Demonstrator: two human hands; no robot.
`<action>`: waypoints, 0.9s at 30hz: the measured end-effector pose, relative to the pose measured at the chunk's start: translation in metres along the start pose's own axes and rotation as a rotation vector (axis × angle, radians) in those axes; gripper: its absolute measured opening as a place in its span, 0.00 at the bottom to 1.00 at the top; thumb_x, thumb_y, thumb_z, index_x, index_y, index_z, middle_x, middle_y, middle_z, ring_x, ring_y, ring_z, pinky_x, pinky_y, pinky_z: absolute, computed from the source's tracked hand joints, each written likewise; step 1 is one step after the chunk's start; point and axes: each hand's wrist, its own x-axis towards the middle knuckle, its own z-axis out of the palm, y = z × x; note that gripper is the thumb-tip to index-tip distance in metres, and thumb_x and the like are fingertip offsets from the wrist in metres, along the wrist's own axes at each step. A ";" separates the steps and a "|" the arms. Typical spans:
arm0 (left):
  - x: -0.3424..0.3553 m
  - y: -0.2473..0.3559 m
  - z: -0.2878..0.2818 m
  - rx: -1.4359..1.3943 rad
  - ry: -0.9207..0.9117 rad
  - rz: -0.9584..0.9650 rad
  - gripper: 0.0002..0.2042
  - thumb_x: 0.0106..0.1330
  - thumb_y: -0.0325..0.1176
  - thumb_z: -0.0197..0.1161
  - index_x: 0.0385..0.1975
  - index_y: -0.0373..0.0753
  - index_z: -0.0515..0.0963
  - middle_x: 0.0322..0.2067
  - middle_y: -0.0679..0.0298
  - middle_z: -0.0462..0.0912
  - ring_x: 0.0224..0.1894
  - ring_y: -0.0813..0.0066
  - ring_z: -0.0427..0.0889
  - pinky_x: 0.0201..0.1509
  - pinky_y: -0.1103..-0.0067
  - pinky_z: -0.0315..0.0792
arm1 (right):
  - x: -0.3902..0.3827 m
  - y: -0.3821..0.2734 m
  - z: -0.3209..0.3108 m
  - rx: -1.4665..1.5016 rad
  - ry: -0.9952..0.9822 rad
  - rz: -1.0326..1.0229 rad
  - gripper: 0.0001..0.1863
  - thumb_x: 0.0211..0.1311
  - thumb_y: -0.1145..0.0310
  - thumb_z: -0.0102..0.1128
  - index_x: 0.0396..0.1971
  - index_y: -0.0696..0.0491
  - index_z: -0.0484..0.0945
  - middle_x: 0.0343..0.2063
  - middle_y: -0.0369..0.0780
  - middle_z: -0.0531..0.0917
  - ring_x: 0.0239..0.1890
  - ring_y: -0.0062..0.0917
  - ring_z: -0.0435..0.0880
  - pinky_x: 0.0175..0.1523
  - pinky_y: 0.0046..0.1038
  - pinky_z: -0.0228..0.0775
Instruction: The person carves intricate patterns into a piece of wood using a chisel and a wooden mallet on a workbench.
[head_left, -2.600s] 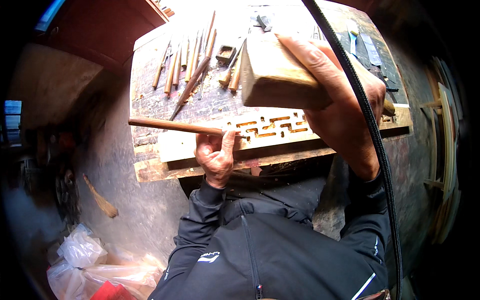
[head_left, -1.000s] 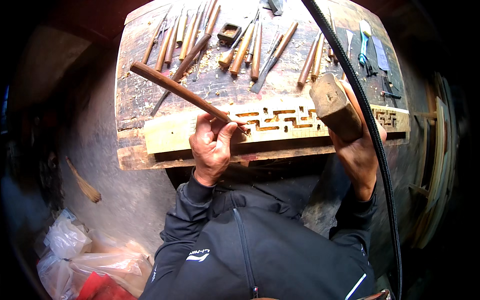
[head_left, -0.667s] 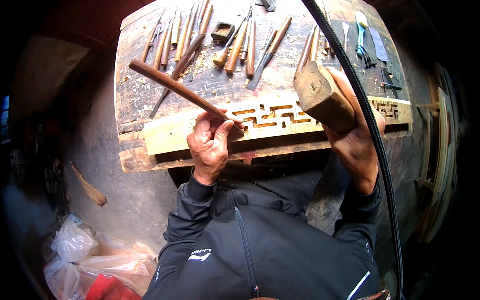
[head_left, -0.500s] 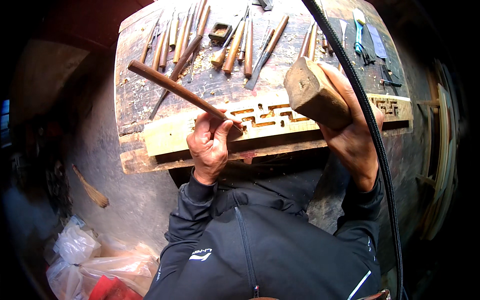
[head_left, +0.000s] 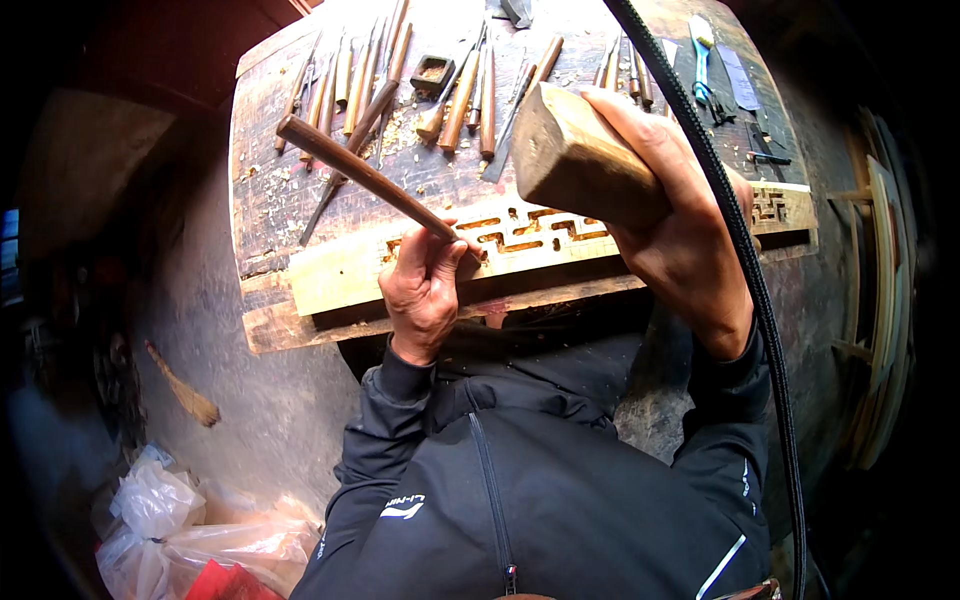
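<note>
My left hand (head_left: 422, 295) is closed around the lower end of a chisel (head_left: 365, 180) with a long brown wooden handle. The handle leans up to the left, and the chisel's tip meets the pale wooden board (head_left: 330, 280) among its carved slots. In my right hand (head_left: 690, 230) is a blocky wooden mallet (head_left: 590, 160), raised above the board and to the right of the chisel, apart from it. The mallet and my right hand hide part of the board's fretwork pattern. Angular openings cut into the board show between my hands and again at its right end.
Several chisels (head_left: 462, 105) lie across the workbench (head_left: 262, 200) behind the board, among wood shavings. A small dark square box (head_left: 432, 73) and a blue-handled brush (head_left: 702, 60) are there too. A black cable (head_left: 735, 210) crosses in front. Plastic bags (head_left: 170, 520) and a broom (head_left: 182, 385) lie at left.
The mallet in my right hand has moved left and slightly up, closer to the chisel. The chisel's handle stands a little steeper, while its tip stays at nearly the same spot.
</note>
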 end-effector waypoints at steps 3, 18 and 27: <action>0.000 -0.004 0.002 0.045 -0.061 0.055 0.14 0.80 0.16 0.61 0.62 0.30 0.78 0.39 0.59 0.90 0.40 0.75 0.88 0.50 0.78 0.82 | 0.017 -0.003 -0.004 -0.076 0.104 -0.109 0.37 0.56 0.76 0.81 0.69 0.49 0.82 0.53 0.48 0.91 0.54 0.42 0.94 0.58 0.36 0.86; -0.001 -0.013 -0.001 0.381 -0.082 0.397 0.10 0.77 0.16 0.64 0.54 0.31 0.82 0.36 0.58 0.91 0.37 0.74 0.89 0.42 0.77 0.82 | 0.089 -0.053 -0.023 -0.096 0.342 -0.463 0.33 0.58 0.73 0.79 0.66 0.49 0.82 0.49 0.48 0.92 0.50 0.42 0.94 0.53 0.37 0.88; -0.008 -0.023 0.003 -0.076 0.016 0.179 0.13 0.75 0.14 0.66 0.56 0.31 0.79 0.40 0.55 0.93 0.43 0.71 0.92 0.50 0.75 0.86 | 0.090 -0.064 -0.006 -0.063 0.343 -0.496 0.31 0.58 0.73 0.78 0.64 0.50 0.83 0.48 0.48 0.91 0.49 0.41 0.94 0.53 0.37 0.88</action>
